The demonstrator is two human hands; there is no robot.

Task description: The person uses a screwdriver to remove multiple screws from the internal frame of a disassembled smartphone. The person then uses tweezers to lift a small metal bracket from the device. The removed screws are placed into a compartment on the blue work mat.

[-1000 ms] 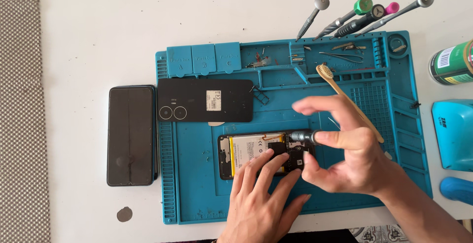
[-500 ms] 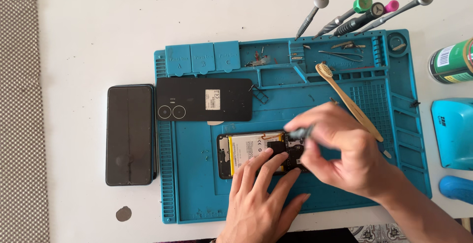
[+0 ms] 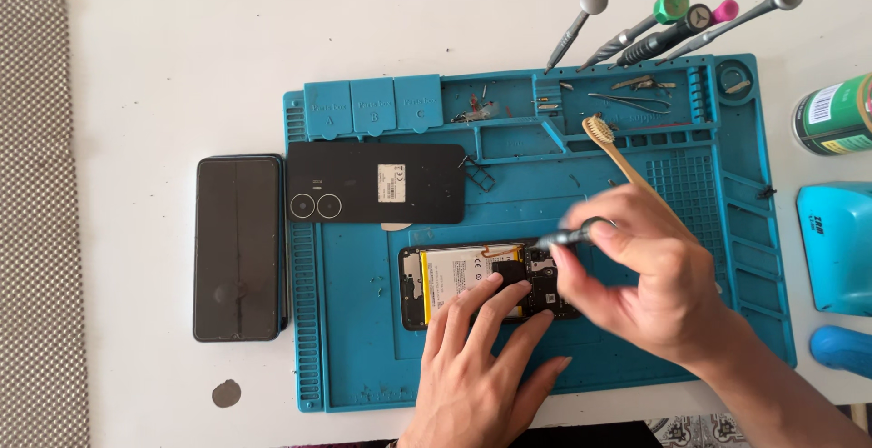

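White table point(image 3: 182, 48) bearing blue mat point(image 3: 363, 357), black phone point(image 3: 238, 248).

A black back cover point(image 3: 377, 182), dark phone point(image 3: 238, 248), bamboo toothbrush point(image 3: 618, 151) and green can point(image 3: 834, 116) lie about.

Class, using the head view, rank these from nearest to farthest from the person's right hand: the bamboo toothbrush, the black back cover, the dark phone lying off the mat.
Measured from the right hand:
1. Bamboo toothbrush, just above the hand, handle passing behind it.
2. Black back cover, on the mat, up and left.
3. Dark phone, far left, off the mat.
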